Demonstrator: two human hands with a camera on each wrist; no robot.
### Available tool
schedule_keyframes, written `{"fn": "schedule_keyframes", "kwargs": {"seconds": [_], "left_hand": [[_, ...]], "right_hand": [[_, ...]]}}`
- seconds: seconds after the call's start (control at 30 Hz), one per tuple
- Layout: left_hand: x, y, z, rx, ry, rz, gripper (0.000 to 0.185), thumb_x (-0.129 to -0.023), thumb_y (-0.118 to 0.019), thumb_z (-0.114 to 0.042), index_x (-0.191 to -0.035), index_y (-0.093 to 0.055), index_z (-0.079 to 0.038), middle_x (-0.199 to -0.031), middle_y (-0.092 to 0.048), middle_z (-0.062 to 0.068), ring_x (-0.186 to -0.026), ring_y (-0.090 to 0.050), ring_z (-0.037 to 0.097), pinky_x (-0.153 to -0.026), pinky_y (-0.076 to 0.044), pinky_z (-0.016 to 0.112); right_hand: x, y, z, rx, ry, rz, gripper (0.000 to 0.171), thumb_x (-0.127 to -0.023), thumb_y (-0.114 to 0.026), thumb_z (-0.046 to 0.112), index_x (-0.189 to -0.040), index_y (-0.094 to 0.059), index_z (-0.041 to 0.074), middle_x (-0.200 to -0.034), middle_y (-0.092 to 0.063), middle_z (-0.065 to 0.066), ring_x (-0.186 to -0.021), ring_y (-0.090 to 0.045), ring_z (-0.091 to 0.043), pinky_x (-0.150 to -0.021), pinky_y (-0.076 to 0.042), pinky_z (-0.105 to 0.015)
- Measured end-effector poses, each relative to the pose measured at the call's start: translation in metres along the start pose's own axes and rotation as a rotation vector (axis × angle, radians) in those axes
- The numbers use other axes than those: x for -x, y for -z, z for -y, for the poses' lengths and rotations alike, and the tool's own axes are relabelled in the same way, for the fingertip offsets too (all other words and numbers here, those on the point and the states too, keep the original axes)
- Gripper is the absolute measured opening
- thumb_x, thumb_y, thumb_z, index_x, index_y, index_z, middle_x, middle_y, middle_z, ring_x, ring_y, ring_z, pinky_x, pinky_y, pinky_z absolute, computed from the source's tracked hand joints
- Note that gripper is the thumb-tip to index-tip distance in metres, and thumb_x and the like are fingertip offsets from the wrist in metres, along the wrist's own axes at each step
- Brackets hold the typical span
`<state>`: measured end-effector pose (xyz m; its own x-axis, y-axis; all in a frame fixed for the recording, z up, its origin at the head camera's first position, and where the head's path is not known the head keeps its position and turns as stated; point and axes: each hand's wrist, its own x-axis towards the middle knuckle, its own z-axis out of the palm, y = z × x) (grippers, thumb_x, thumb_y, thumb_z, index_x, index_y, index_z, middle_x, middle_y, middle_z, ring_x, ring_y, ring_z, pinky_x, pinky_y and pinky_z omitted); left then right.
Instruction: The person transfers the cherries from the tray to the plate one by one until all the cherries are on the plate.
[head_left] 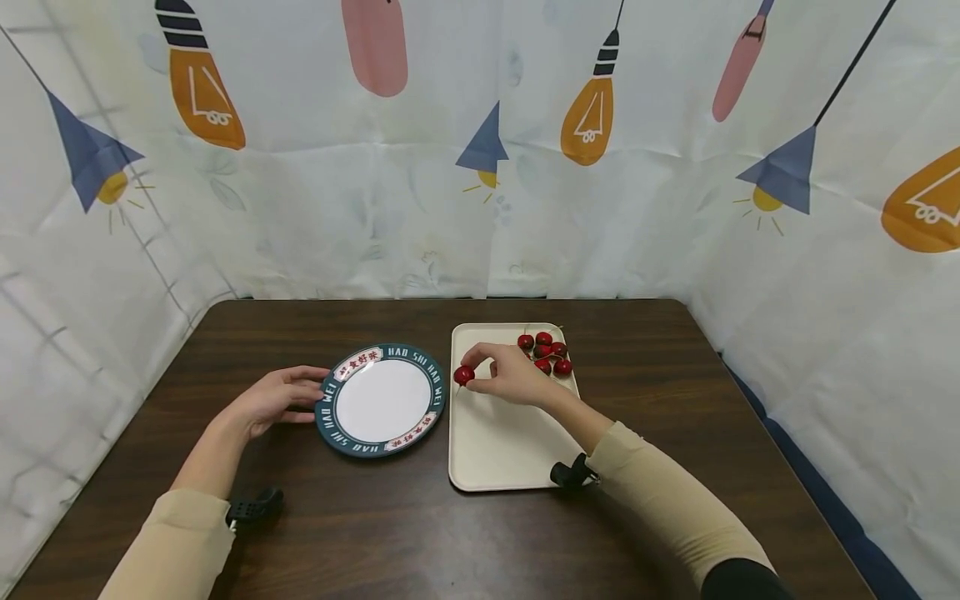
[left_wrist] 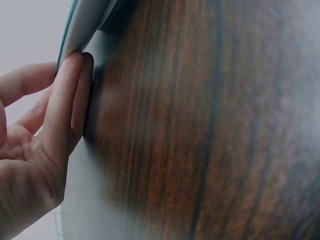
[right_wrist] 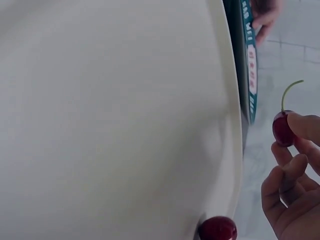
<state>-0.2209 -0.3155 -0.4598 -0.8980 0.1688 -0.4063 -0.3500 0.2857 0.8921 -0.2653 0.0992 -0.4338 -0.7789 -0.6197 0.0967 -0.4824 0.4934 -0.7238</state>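
My right hand pinches a red cherry by fingertips over the left edge of a cream tray; the right wrist view shows that cherry with its green stem between my fingers. Several more cherries lie at the tray's far end. To the tray's left sits a white plate with a dark teal rim. My left hand touches the plate's left rim with straight fingers; in the left wrist view the fingertips press against the plate edge.
A dark wooden table carries everything. A printed white curtain closes off the back and both sides. A lone cherry lies at the tray's edge in the right wrist view.
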Motion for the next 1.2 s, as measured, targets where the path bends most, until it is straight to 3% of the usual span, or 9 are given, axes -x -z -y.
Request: {"fn": "schedule_keyframes", "kwargs": {"seconds": [0.33,0.63,1.2], "left_hand": [[0.0,0.0,0.001,-0.003,0.005,-0.009,0.057,-0.105,-0.058,-0.011,-0.155,-0.035,0.003,-0.126,-0.063,0.016,-0.102,-0.065,0.021,-0.087,-0.06,0.041],[-0.001,0.0,0.002,-0.004,0.01,-0.014,0.057,-0.105,-0.057,-0.012,-0.156,-0.035,0.002,-0.129,-0.062,0.018,-0.103,-0.066,0.021,-0.087,-0.06,0.041],[0.0,-0.002,0.001,-0.003,0.008,-0.016,0.057,-0.106,-0.057,-0.014,-0.156,-0.034,0.002,-0.132,-0.057,0.021,-0.104,-0.065,0.021,-0.088,-0.059,0.04]], "right_hand": [[-0.018,-0.023,0.013,0.033,0.016,0.075,0.029,-0.092,-0.078,0.017,-0.119,-0.069,0.014,-0.109,-0.069,0.003,-0.103,-0.062,-0.021,-0.089,-0.052,-0.03],[-0.032,-0.041,0.023,0.061,0.045,0.112,0.032,-0.092,-0.079,0.016,-0.121,-0.068,0.01,-0.114,-0.071,-0.002,-0.101,-0.063,-0.021,-0.081,-0.05,-0.025],[-0.044,-0.054,0.035,0.061,0.058,0.102,0.036,-0.093,-0.078,0.017,-0.125,-0.066,0.007,-0.115,-0.072,-0.007,-0.109,-0.065,-0.021,-0.087,-0.051,-0.023]]}}
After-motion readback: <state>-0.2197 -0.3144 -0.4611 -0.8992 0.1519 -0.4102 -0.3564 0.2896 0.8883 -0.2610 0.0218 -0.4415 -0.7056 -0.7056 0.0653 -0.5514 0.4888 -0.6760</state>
